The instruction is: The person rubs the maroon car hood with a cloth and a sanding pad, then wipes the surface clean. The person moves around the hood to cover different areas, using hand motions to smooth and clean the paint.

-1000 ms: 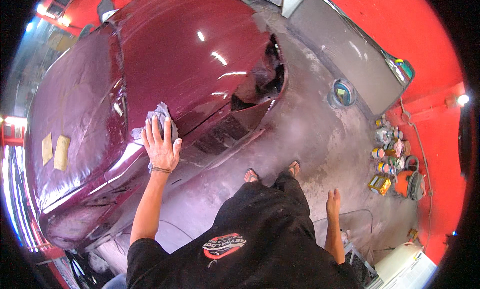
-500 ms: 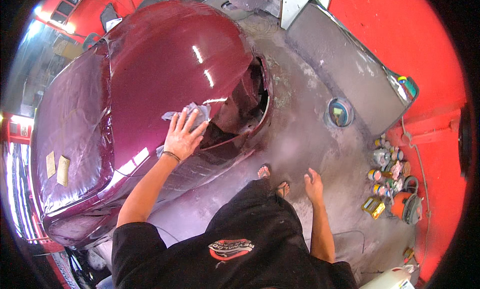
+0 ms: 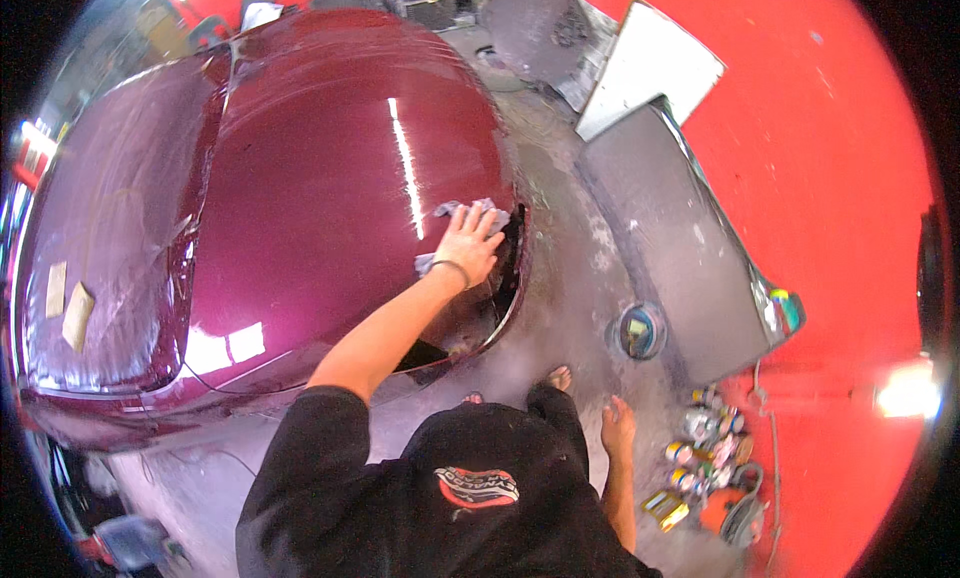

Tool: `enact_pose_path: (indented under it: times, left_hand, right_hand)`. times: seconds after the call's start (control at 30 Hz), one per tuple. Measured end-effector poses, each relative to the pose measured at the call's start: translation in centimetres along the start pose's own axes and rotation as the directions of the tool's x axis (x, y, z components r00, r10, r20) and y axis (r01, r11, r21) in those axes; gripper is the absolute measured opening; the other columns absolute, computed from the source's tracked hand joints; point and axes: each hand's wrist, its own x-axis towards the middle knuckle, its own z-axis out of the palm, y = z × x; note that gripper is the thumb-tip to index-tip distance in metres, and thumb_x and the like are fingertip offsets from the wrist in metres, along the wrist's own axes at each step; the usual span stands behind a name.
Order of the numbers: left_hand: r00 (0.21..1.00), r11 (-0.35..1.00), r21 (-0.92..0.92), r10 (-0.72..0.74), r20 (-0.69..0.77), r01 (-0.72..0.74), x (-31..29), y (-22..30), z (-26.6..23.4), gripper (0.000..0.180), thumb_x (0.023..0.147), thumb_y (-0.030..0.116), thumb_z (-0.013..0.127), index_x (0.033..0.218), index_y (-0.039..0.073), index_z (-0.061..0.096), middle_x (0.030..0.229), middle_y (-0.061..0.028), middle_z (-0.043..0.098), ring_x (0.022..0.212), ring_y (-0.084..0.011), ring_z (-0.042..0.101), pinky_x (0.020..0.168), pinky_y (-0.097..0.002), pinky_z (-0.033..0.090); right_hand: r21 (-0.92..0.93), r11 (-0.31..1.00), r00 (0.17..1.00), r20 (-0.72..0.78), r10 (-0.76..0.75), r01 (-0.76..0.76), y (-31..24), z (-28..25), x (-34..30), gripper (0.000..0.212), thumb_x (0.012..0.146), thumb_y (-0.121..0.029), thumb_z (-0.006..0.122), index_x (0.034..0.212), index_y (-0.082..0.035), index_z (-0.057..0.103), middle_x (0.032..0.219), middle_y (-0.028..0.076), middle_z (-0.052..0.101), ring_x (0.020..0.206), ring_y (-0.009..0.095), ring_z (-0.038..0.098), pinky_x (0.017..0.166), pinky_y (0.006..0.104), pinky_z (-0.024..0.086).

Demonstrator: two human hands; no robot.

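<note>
Fingers spread, a person's left hand presses a crumpled lavender cloth under the palm, the grip flat rather than clenched; the cloth lies at the front edge of a maroon hood, just beside a dark opening at the car's front corner; the right hand hangs well away by the person's side, nothing visible in it, though how far its fingers close cannot be told.

Much of the hood shines, with faint streaks near its far side; wiping appears under way, not finished, but which stretches are done and which are left cannot be told.

Beyond, two tan pads lie on the filmy windshield; a bucket stands on the floor beside a grey panel; cans cluster near a red wall.
</note>
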Motion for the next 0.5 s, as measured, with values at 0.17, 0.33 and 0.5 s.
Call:
enact_pose_path:
  times: [0.17,0.33,0.5]
  left_hand:
    - [0.952,0.949,-0.131,-0.296,-0.074,0.285,6.0,-1.7,2.0,0.050,0.103,0.043,0.061,0.150,0.023,0.063,0.171,-0.0159,0.042,0.160,-0.0416,0.033,0.132,-0.0604,0.021]
    - [0.685,0.694,0.013,-0.708,-0.169,0.720,-0.8,-9.2,-3.4,0.055,0.104,0.044,0.058,0.155,0.025,0.058,0.170,-0.0165,0.043,0.156,-0.0458,0.037,0.126,-0.0647,0.027]
    - [-0.062,-0.067,0.027,-0.985,-0.161,0.997,-9.3,-16.8,-3.9,0.059,0.114,0.051,0.039,0.169,0.031,0.040,0.180,-0.0146,0.026,0.164,-0.0445,0.024,0.131,-0.0633,0.019]
  right_hand:
    - [-0.004,1.000,0.983,0.179,-0.030,0.031,1.5,-1.0,9.0,0.046,0.104,-0.030,0.067,0.142,-0.003,0.067,0.141,0.027,0.067,0.136,0.044,0.061,0.116,0.0498,0.047]
    - [-0.080,0.974,0.920,0.319,0.226,-0.212,14.4,-3.6,15.2,0.048,0.103,-0.033,0.066,0.137,-0.001,0.071,0.141,0.028,0.068,0.135,0.046,0.062,0.117,0.0487,0.047]
    - [-0.336,0.941,0.843,0.497,0.207,-0.033,30.8,-7.5,21.6,0.049,0.102,-0.037,0.062,0.127,0.003,0.075,0.138,0.029,0.069,0.129,0.045,0.066,0.113,0.0494,0.051]
